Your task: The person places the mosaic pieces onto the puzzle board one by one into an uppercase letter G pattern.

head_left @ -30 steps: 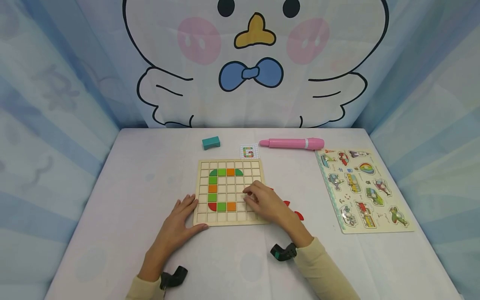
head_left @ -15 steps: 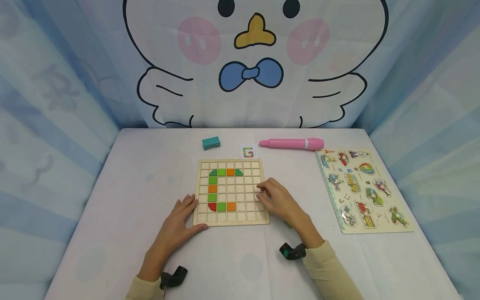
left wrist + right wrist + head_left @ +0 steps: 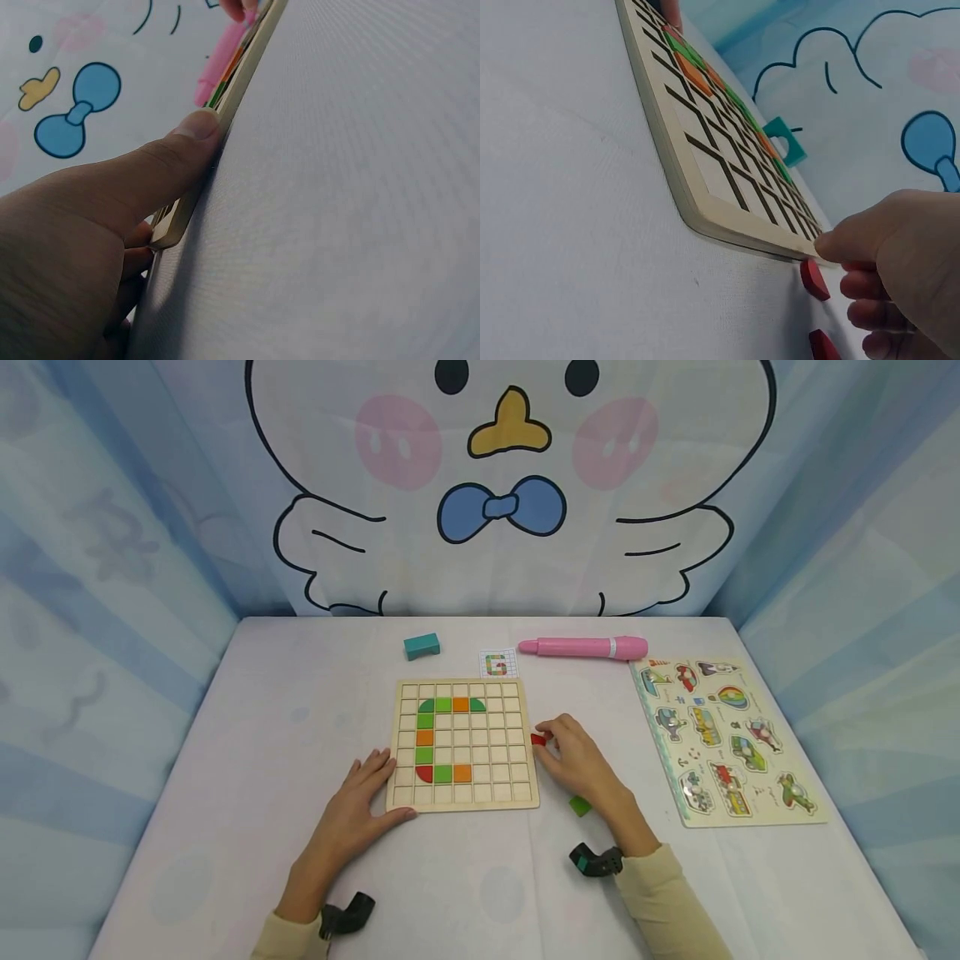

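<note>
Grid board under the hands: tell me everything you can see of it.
The grid board is a pale wooden square tray lying flat on the white table. Green, orange and red tiles fill cells in a C shape; the other cells are bare. The left hand rests on its near left corner; the right hand is beside its right edge.

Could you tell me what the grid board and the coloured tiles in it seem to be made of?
Grid board: likely pale unfinished wood; matte, with a thick light edge and dark-cut grooves in the right wrist view. Coloured tiles: probably painted wood, flat matte green, orange and red.
</note>
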Demonstrator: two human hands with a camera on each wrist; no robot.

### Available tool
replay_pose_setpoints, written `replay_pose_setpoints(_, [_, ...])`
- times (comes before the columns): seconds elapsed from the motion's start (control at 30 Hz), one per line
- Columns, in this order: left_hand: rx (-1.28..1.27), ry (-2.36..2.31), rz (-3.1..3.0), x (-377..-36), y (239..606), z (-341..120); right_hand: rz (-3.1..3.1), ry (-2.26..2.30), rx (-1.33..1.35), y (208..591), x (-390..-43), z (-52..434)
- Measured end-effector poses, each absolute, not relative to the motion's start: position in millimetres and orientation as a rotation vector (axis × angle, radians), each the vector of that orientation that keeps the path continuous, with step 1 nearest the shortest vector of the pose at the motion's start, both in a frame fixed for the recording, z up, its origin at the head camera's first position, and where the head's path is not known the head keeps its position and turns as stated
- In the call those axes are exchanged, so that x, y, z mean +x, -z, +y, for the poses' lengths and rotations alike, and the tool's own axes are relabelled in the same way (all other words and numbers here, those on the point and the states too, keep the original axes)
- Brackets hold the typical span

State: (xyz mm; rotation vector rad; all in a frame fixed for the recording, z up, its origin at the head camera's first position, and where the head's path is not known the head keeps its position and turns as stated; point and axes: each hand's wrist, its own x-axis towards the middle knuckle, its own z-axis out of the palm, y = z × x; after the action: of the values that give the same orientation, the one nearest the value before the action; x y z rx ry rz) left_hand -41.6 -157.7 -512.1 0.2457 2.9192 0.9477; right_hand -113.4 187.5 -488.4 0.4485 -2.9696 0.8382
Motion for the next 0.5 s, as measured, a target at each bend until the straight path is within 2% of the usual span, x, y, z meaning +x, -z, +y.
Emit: replay_pose_setpoints(0.5, [0.256, -0.964, 2.921, -40.8, 512.7, -158.9, -3.017, -0.81, 0.444, 491.0, -114.8, 187.6])
